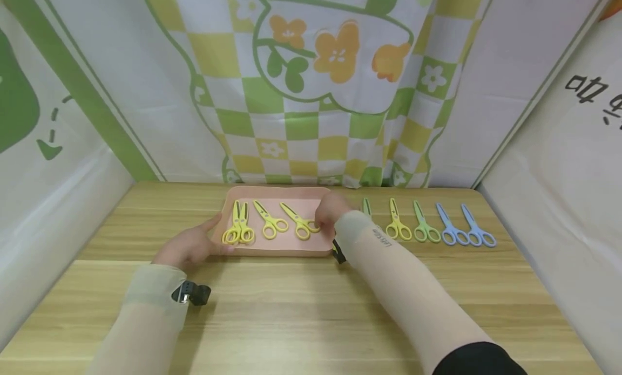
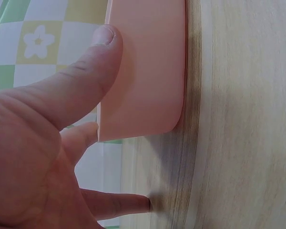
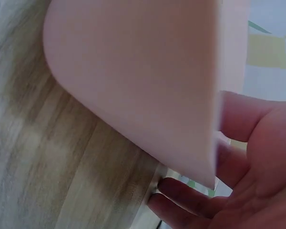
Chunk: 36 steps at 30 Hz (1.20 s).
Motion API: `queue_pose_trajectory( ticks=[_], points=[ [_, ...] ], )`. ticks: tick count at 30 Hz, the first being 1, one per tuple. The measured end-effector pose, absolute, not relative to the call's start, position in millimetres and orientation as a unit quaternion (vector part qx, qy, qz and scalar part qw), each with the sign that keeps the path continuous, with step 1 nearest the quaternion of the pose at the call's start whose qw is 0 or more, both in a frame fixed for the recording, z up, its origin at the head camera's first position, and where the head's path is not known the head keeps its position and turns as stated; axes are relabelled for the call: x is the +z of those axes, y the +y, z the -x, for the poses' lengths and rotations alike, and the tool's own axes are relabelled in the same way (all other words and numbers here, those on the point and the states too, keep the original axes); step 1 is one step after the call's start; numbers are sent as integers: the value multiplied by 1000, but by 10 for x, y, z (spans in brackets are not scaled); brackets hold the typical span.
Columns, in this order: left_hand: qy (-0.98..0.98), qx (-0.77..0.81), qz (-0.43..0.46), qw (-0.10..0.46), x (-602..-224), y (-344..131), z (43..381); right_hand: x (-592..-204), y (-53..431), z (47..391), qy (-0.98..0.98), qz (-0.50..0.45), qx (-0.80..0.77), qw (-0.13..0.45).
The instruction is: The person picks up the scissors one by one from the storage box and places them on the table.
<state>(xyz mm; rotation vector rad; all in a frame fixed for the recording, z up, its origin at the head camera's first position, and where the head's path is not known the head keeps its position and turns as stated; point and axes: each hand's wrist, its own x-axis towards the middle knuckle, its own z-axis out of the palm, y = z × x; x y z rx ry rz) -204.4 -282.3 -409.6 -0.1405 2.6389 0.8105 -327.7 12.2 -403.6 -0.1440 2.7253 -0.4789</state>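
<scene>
A shallow pink tray (image 1: 282, 252) with several yellow scissors (image 1: 270, 225) in it lies near the back of the table. At its left front corner is my left hand (image 1: 191, 246), thumb laid against the outer front wall and the other fingers spread. One of those fingertips touches the tabletop in the left wrist view. My right hand (image 1: 332, 209) grips the tray's right end; in the right wrist view its thumb goes behind the rim and two fingers curl at the outside. A yellow pair of scissors (image 1: 296, 216) lies right beside this hand, its handle partly hidden.
To the tray's right stands a row: green scissors (image 1: 366, 205) partly behind my right wrist, yellow scissors (image 1: 397, 224), green scissors (image 1: 425, 227), and two blue scissors (image 1: 453, 229). Behind the wooden table (image 1: 272, 310) hangs a checkered curtain (image 1: 311, 121); white panels flank it.
</scene>
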Motion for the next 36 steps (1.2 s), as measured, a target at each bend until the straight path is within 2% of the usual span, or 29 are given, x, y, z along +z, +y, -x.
queue_pose_trajectory(
  ticks=[13,23,27,36],
  points=[
    [937,290,49,189,-4074,-2806,2042,-4047,82,3274,975,45,-121,182],
    [943,274,38,185,-4074,-2815,2039,-4011,202,3369,965,89,-159,187],
    [941,279,41,187,-4075,-2814,2033,-3958,279,3384,954,78,-220,188],
    [940,283,41,188,-4056,-2804,2036,-3751,706,3319,921,51,-371,111]
  ],
)
